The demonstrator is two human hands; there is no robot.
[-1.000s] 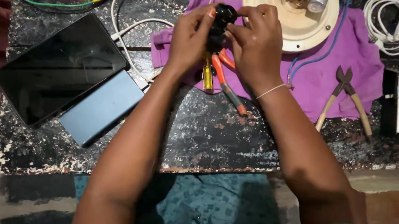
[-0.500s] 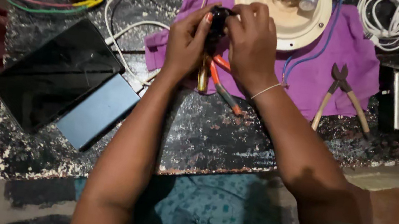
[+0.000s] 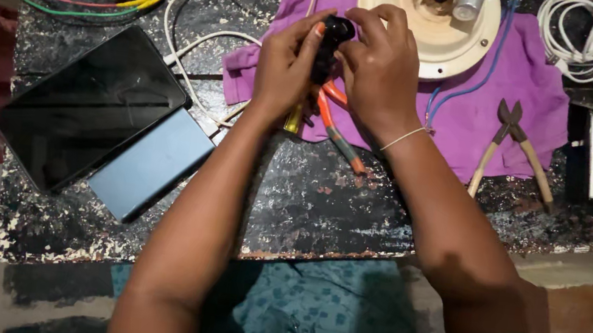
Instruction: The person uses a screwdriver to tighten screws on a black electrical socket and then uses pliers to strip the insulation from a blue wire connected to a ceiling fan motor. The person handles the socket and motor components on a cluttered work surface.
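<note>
Both hands, left hand (image 3: 283, 73) and right hand (image 3: 378, 70), had fingers closed tight around a small black part (image 3: 330, 41) (held up close to see) above the purple cloth (image 3: 486, 115).

Small black part (image 3: 331, 45) held upright.
Dark, knobbly, gripped on both sides above the purple cloth (image 3: 528, 90).
</note>
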